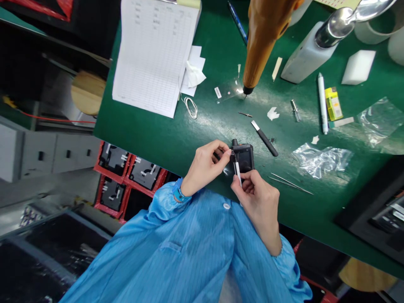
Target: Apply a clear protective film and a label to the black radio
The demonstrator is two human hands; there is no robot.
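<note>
A small black handheld device (245, 156) with a screen and a stubby antenna-like knob lies on the green table (145, 130) in front of me. My left hand (210, 162) is closed in a pinch at the device's left edge. Whatever its fingertips hold is too small to make out, though a thin dark strand shows beside them. Between the thumb and fingers of my right hand (260, 202) is a slim white stick (237, 169), its upper end close to that strand over the device's left side. A blue band circles my left wrist.
Beyond the device lie a black-handled blade (265, 139) and a thin bit (245, 114). Tweezers (292, 184) and crumpled clear plastic (322, 160) are at right. An orange electric screwdriver (263, 42) hangs overhead, a pump bottle (307, 54) beside it. Paper sheets (151, 63) lie back left.
</note>
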